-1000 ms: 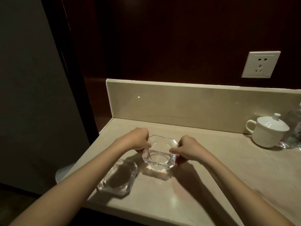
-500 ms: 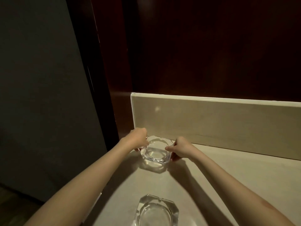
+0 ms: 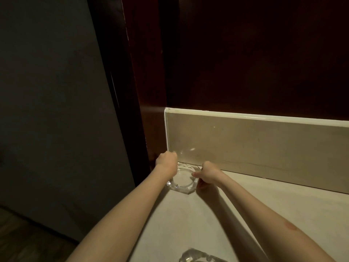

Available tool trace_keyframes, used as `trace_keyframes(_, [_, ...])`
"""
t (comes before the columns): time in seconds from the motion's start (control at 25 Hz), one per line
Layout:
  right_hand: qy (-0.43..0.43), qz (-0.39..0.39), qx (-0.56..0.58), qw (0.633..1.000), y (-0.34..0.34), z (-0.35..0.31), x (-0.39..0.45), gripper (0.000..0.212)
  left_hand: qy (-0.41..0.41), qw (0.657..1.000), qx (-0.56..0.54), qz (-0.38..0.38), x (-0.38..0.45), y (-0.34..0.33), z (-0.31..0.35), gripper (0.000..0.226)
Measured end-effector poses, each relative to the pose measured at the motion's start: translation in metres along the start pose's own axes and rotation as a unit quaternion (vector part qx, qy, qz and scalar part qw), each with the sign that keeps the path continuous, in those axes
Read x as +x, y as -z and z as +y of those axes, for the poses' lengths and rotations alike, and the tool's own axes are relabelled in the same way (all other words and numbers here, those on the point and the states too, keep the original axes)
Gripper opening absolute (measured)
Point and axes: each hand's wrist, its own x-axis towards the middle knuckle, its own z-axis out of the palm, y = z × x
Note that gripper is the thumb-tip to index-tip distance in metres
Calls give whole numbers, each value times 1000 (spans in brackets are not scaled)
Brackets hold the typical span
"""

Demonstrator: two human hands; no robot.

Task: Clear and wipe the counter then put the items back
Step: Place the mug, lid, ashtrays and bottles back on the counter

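A clear octagonal glass ashtray (image 3: 184,181) sits in the far left corner of the beige counter (image 3: 188,220), close against the backsplash (image 3: 245,144). My left hand (image 3: 166,160) grips its left rim with curled fingers. My right hand (image 3: 206,173) pinches its right rim, thumb pointing inward. A second glass ashtray (image 3: 196,257) lies at the near bottom edge of the view, only its top part showing.
Dark red wood panelling (image 3: 245,53) rises above the backsplash. A dark door frame (image 3: 120,91) and a grey wall (image 3: 47,110) stand left of the counter's edge. Floor shows at the bottom left.
Both hands have carried the ashtray farther back and left into the corner by the backsplash. The view has swung left, so the cup, bottle and socket are out of view.
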Motion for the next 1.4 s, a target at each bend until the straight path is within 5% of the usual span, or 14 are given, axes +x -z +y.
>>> trace_keyframes(0.84, [-21,26,81,996,-10,-7,32,41,-32,999,-15,33,-33,6,-15,23])
trace_keyframes(1.2, [7,-29,42,999,5,4,4,43,-62,985,-148,-65,-55,2,-34,21])
trace_keyframes(1.4, [19,-112,19,993,26,18,-50,24,-51,953,-247,-170,-81,4,-29,24])
